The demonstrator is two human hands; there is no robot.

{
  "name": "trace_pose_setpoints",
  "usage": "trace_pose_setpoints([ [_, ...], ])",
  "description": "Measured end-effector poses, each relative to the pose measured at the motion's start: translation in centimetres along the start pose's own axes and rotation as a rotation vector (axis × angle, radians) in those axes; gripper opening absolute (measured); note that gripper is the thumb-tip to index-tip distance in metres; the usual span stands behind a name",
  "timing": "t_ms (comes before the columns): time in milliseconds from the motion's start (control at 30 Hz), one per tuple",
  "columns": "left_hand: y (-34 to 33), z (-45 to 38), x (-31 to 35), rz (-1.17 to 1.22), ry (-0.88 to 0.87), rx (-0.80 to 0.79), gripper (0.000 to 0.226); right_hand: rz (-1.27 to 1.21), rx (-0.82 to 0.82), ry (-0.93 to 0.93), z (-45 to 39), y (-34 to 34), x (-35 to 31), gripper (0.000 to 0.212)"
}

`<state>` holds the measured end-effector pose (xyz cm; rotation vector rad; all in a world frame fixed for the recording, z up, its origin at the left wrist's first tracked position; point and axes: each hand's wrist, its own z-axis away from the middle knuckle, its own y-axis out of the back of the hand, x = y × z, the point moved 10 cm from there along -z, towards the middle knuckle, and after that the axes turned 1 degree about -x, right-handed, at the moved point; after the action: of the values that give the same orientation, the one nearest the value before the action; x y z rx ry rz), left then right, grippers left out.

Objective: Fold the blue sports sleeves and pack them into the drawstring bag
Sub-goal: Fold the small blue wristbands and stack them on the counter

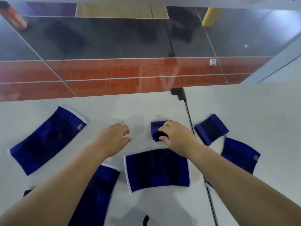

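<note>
Several blue sports sleeves lie on the white table [123,110]. My right hand [176,136] grips a small folded blue sleeve [155,128] near the table's middle. My left hand [114,136] hovers just left of it, fingers loosely curled and apart, holding nothing. A flat sleeve [156,170] with white edges lies right below my hands. A long sleeve [47,141] lies at the left, another [99,193] under my left forearm. A folded sleeve [211,128] and a flat one [239,155] lie at the right. A black strap [145,220] shows at the bottom edge; the drawstring bag itself is not clearly visible.
A glass partition [114,46] rises along the table's far edge, held by a black bracket [178,92]. A dark seam [198,152] runs between two table tops on the right. Beyond the glass lies a red and grey floor.
</note>
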<state>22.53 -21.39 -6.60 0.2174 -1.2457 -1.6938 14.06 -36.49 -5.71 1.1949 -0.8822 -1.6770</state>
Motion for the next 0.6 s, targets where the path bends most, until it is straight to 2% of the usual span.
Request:
trace_pose_setpoints([
  [100, -0.3, -0.4, 0.0, -0.020, -0.013, -0.015, 0.033, 0.125, -0.016, 0.070, 0.0, -1.5, 0.2, 0.031],
  [333, -0.2, -1.4, -0.5, -0.054, -0.017, -0.038, 0.033, 0.106, 0.145, -0.027, -2.7, 1.6, 1.0, 0.028],
  [433, 0.1, -1.7, -0.7, -0.070, -0.015, -0.042, 0.033, 0.163, 0.107, -0.123, -4.7, 2.8, 2.3, 0.030],
  [600, 1.0, -1.8, -0.7, -0.082, -0.008, -0.025, 0.034, 0.261, 0.016, -0.179, -6.8, 3.7, 3.1, 0.030],
])
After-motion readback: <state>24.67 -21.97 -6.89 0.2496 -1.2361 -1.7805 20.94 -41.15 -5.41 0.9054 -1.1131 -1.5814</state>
